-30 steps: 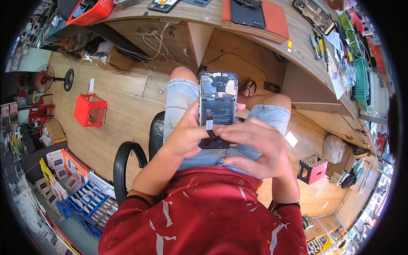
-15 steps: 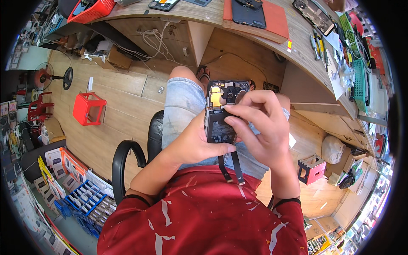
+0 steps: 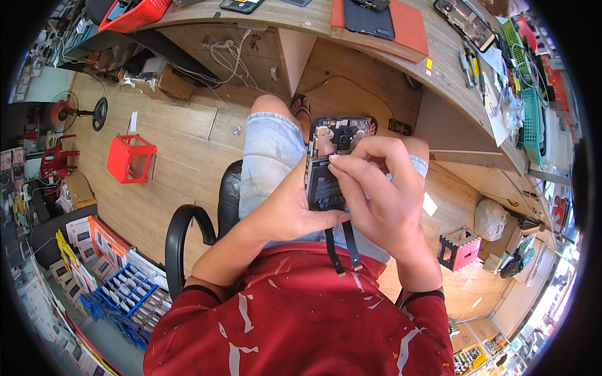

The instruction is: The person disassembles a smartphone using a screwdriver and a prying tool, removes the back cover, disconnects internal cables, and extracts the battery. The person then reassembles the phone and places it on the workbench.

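Left hand cupped under opened phone, gripping it; right hand curled, fingertips pinching phone's battery area.

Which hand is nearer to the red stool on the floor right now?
Left. The left hand cradles the opened phone on the side facing the red stool; the right hand works on the phone's far side, farther from it.
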`<state>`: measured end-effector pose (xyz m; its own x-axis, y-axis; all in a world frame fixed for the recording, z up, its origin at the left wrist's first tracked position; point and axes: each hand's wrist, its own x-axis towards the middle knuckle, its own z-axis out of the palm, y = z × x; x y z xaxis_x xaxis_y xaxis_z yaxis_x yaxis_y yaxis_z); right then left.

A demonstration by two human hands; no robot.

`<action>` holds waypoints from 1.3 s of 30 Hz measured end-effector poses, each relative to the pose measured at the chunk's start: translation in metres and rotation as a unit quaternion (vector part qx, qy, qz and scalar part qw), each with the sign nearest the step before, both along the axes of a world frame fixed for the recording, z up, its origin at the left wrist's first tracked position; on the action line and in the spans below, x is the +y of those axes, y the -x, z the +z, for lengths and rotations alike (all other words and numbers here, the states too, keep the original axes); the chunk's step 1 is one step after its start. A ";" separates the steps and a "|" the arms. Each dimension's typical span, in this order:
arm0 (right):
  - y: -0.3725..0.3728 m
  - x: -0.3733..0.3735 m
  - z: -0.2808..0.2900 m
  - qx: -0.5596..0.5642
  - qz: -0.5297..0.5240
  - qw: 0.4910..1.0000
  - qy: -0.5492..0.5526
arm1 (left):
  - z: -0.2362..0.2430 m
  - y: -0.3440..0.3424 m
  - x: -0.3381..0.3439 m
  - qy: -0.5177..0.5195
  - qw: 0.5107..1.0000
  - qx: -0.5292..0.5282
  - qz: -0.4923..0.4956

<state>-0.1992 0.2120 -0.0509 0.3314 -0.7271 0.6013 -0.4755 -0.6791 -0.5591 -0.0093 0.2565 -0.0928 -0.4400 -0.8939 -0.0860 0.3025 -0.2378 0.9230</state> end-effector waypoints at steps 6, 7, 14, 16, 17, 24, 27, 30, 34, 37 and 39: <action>-0.004 0.000 0.010 0.018 -0.009 1.000 -0.011 | -0.004 -0.002 0.001 0.007 1.000 0.001 -0.001; -0.004 0.002 0.013 0.020 -0.005 1.000 -0.023 | -0.005 -0.003 0.001 0.013 1.000 0.000 -0.001; -0.005 0.003 0.015 0.013 -0.010 0.998 -0.054 | -0.004 0.000 -0.001 0.069 0.997 -0.018 0.019; -0.006 0.003 0.019 0.012 -0.013 0.995 -0.095 | -0.006 0.000 0.000 0.071 0.997 -0.018 0.021; -0.006 0.001 0.022 0.011 -0.012 0.993 -0.116 | -0.006 -0.001 0.000 0.061 0.998 -0.015 0.014; -0.004 -0.008 0.038 0.057 -0.004 0.986 -0.154 | -0.005 -0.001 0.001 0.045 0.999 0.000 0.004; -0.006 -0.010 0.041 0.057 0.003 0.986 -0.158 | -0.001 -0.002 0.001 0.048 0.999 -0.015 0.011; -0.006 -0.012 0.041 0.034 0.023 0.983 -0.176 | 0.000 -0.002 0.001 0.041 0.998 -0.021 0.032; -0.001 -0.014 0.037 -0.110 0.023 0.970 -0.214 | 0.000 -0.002 -0.002 -0.028 0.998 0.060 0.024; 0.016 -0.018 0.026 -0.140 -0.007 0.969 -0.206 | -0.003 -0.002 -0.010 -0.043 0.990 0.133 0.004; 0.025 -0.013 0.019 -0.142 -0.006 0.965 -0.220 | 0.002 0.001 -0.010 -0.084 0.981 0.171 0.027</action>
<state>-0.2240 0.1991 -0.0322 0.1887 -0.9357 0.2981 -0.2678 -0.3411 -0.9011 -0.0099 0.2468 -0.0907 -0.4218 -0.9023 -0.0892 0.6037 -0.3529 0.7148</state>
